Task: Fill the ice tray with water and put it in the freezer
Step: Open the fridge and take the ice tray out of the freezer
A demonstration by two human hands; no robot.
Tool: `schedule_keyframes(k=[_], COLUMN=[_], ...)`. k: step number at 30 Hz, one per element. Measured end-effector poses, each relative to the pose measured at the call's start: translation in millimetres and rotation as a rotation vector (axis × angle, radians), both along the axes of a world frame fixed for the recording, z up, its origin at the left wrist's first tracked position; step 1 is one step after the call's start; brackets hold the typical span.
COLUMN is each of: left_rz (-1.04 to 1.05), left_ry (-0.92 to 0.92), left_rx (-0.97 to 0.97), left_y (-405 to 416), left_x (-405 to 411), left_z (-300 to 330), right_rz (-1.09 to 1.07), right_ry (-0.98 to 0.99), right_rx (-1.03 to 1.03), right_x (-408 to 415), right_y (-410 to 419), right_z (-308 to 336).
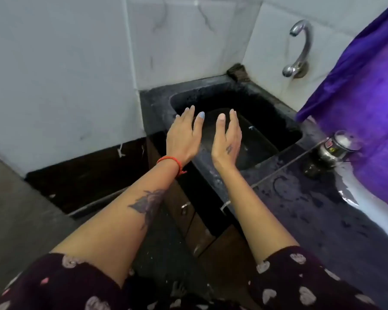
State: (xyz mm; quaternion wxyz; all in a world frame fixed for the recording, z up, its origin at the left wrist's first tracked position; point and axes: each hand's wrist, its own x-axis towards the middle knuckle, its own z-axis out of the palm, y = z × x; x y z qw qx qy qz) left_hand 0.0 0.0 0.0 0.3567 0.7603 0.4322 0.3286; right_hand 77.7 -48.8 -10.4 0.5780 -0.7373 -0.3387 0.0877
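Your left hand (184,137) and right hand (227,137) are both spread flat, holding nothing, side by side over the sink's (157,101) near rim. No ice tray in view, so I can't give bearing or axis. Tap (300,48) sits at 2 o'clock from your right hand, the nearer one; find the tray first.
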Motion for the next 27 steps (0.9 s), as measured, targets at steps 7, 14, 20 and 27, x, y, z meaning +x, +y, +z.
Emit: schedule_keyframes(k=[7,14,20,27], left_rz=[0.11,0.211,0.348,0.526], left_ry=[0.04,0.028,0.028,0.042], left_rx=[-0.017,-0.097,-0.163,-0.2], left_y=[-30.3,-78.8,-127.3,-174.0], left_x=[-52.1,-124.7,-185.6,-242.8], left_z=[-35.1,-62.7,-78.7,-95.2], right_rz=[0.132,0.279,0.434,0.649], right_ry=[0.01,0.0,-0.033,-0.111], right_rx=[-0.073,-0.154,-0.238,-0.31], right_x=[-52.9,-123.2,-179.4,-225.0], right_y=[-28.2,-67.0,-104.7,-131.7], right_z=[-31.1,-55.6,-74.4,-96.4])
